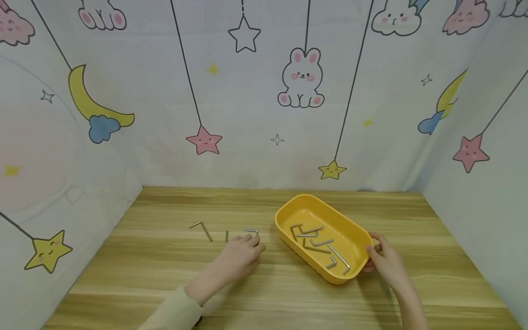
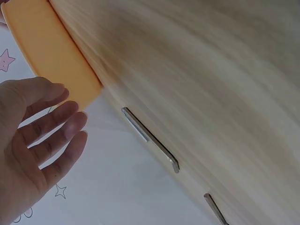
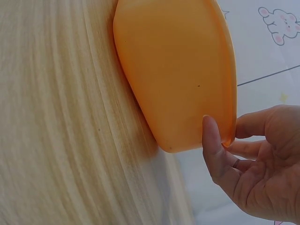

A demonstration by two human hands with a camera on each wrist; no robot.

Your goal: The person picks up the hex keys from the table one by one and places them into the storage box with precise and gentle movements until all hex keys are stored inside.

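Observation:
My left hand [image 1: 241,254] is over the table, its fingers loosely bent and nothing between them in the left wrist view. Just past its fingertips lies a silver hex key [image 1: 250,230], apart from the hand in the left wrist view. Two more hex keys lie to its left: a short-looking one [image 1: 227,235], partly hidden by the hand, and a bronze-toned one [image 1: 205,230]. On the right, my right hand [image 1: 385,261] pinches the rim of a yellow plastic tray [image 3: 178,70], thumb outside the near end. Several silver and bronze hex keys [image 1: 317,248] lie loosely inside the tray.
The wood-grain table [image 1: 165,275] is bounded at the back and both sides by white cloth [image 1: 255,101] printed with stars, moons and rabbits. The tray sits at an angle, right of the table's middle. A light sleeve [image 1: 177,311] covers the left forearm.

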